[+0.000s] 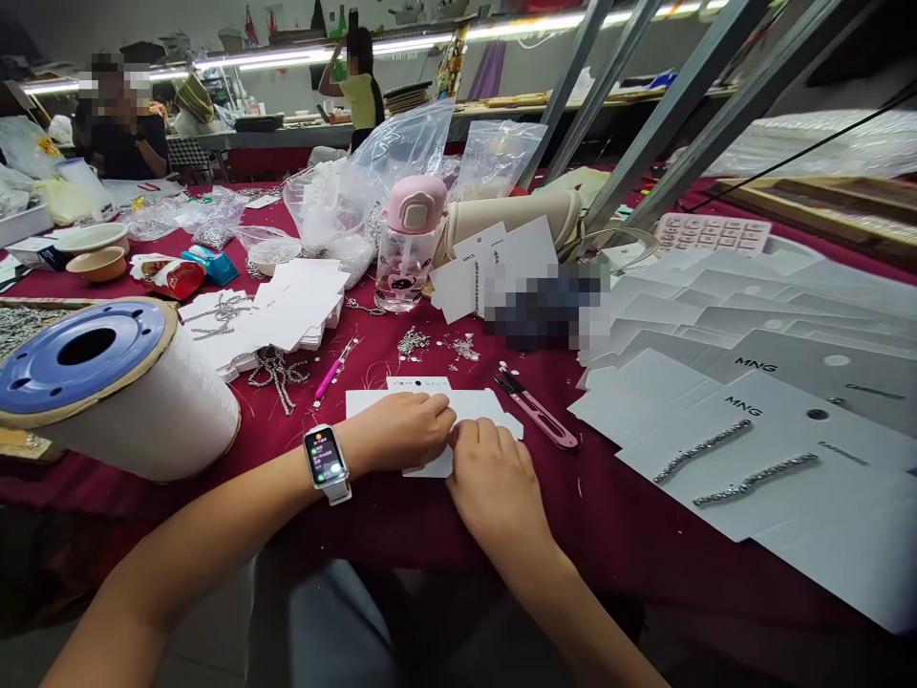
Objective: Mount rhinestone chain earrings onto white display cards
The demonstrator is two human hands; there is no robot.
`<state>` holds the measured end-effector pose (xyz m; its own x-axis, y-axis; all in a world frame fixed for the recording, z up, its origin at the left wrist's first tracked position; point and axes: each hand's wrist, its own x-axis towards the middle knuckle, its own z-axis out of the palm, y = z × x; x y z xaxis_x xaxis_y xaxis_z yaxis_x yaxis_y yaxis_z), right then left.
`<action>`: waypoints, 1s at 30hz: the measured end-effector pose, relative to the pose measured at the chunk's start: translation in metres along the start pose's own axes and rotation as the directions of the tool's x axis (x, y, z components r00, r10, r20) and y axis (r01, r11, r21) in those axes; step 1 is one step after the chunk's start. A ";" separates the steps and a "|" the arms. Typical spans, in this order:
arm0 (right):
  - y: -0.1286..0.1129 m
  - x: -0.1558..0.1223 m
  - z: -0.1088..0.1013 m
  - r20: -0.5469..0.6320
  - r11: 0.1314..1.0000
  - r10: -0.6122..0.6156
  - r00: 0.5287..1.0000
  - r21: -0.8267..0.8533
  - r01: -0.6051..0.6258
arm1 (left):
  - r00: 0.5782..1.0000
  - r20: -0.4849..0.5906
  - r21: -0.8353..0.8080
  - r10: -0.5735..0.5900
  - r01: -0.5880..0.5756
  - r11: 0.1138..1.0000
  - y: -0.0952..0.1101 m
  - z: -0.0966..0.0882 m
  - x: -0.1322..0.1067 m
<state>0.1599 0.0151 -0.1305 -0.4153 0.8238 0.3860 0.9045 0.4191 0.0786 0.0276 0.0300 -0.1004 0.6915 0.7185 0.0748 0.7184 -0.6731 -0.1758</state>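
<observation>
My left hand (407, 430), with a smartwatch (328, 462) on its wrist, lies over white cards (487, 404) near the table's front edge. Its fingers are curled in a pinch. Close against it, my right hand (498, 475) is also closed, fingertips bent down and hidden. What either hand pinches is covered by the fingers. Pink thread snips (543, 413) lie just right of the cards. To the left is a magenta pen-like tool (334, 374). Small piles of silvery bits (414, 342) sit beyond the cards.
A big spool (172, 392) stands at left, beside stacked white cards (293, 304) and chains (278, 376). A pink-lidded bottle (408, 244) is ahead. Overlapping MNG cards (780, 478) bearing chain pieces cover the right. Metal bars (688, 105) slant overhead. Two people are in the background.
</observation>
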 end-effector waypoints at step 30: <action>0.032 -0.001 0.001 0.042 0.880 -0.284 0.958 0.408 0.243 | 0.978 0.020 -0.218 -0.210 0.209 0.953 0.008 0.003 0.002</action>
<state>0.1892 0.0281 -0.1290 -0.6589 0.6859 0.3088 0.6554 0.7250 -0.2118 0.0347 0.0270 -0.1043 0.5237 0.8471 0.0907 0.8459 -0.5296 0.0625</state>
